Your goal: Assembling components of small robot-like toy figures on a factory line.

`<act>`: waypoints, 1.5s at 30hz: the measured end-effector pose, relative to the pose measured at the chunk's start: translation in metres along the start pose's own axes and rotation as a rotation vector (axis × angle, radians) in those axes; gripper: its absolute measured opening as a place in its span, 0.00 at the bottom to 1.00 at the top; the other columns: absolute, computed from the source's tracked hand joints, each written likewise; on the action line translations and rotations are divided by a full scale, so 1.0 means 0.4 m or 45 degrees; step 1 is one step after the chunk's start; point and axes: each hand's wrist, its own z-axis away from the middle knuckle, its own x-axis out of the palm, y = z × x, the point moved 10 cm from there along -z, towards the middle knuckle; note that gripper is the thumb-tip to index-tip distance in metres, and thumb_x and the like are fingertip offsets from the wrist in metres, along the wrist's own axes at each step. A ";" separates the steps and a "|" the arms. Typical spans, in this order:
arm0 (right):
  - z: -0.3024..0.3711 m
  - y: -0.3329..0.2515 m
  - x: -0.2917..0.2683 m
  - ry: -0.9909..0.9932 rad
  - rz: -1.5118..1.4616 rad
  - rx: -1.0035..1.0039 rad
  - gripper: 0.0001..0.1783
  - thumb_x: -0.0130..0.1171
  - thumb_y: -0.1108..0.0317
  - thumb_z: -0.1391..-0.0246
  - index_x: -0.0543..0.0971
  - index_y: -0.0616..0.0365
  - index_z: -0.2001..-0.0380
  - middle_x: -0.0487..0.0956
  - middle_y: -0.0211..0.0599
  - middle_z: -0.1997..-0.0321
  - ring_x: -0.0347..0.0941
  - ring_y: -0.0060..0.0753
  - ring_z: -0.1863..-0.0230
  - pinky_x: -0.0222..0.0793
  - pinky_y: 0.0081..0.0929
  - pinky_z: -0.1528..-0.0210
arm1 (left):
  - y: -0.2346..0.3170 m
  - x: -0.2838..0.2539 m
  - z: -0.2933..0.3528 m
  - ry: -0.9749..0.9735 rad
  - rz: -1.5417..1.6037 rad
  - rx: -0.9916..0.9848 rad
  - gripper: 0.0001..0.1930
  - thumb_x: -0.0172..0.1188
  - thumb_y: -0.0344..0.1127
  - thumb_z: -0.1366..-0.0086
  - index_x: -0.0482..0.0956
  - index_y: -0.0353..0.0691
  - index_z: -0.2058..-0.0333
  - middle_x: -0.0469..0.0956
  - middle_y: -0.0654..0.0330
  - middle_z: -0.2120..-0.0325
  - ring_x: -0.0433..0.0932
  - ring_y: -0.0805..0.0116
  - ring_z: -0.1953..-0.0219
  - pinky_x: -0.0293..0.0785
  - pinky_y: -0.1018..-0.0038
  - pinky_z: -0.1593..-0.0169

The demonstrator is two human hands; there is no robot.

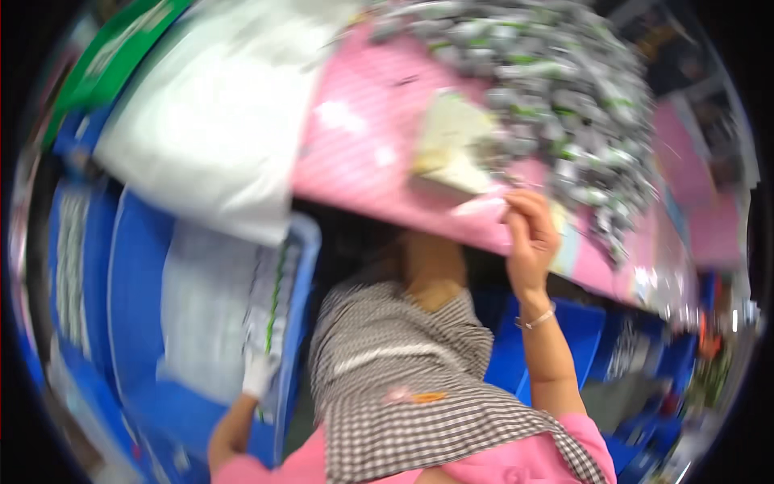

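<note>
My left hand [259,375], in a white glove, reaches down into a blue bin [305,242] at my left. It is at the lower end of a row of small dark-and-green pieces [276,298] lying along white sheeting [205,306]; blur hides its fingers. My bare right hand [532,234] is over the front edge of a pink-covered table [363,153], thumb and fingers drawn together. Whatever they pinch, if anything, is too small and smeared to name. Just beyond them sits an off-white block or box [453,145].
A large heap of small grey pieces with green bits [564,89] covers the table's far right. White sheeting [218,105] drapes over its left end. A green container [113,60] stands far left. More blue bins [576,331] are under the table at right.
</note>
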 end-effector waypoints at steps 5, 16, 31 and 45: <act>-0.038 -0.020 -0.271 0.375 0.695 -0.270 0.08 0.55 0.81 0.52 0.78 0.62 0.67 0.76 0.36 0.64 0.71 0.24 0.67 0.66 0.18 0.67 | -0.032 -0.039 -0.014 0.144 0.467 -0.201 0.14 0.47 0.38 0.41 0.78 0.36 0.64 0.75 0.50 0.66 0.71 0.52 0.57 0.64 0.66 0.50; -0.233 0.040 -0.383 0.185 1.774 -0.364 0.14 0.54 0.77 0.61 0.79 0.49 0.69 0.75 0.30 0.57 0.71 0.35 0.58 0.63 0.31 0.59 | 0.003 -0.310 -0.089 0.364 -0.068 -0.058 0.13 0.53 0.25 0.44 0.75 0.33 0.59 0.74 0.47 0.61 0.73 0.53 0.57 0.69 0.64 0.53; -0.069 -0.101 -0.341 0.608 -0.350 -0.415 0.15 0.62 0.81 0.57 0.72 0.57 0.65 0.71 0.38 0.58 0.66 0.33 0.53 0.60 0.30 0.48 | 0.931 -0.795 -0.405 0.430 1.509 0.536 0.10 0.55 0.31 0.37 0.75 0.30 0.60 0.77 0.59 0.68 0.75 0.72 0.65 0.71 0.78 0.59; 0.110 0.033 0.097 -0.466 -2.044 0.788 0.29 0.51 0.61 0.41 0.57 0.59 0.39 0.72 0.54 0.50 0.76 0.43 0.55 0.74 0.33 0.52 | 0.933 -0.733 -0.581 0.083 2.668 0.402 0.14 0.60 0.35 0.40 0.72 0.42 0.55 0.75 0.62 0.60 0.75 0.68 0.56 0.75 0.68 0.53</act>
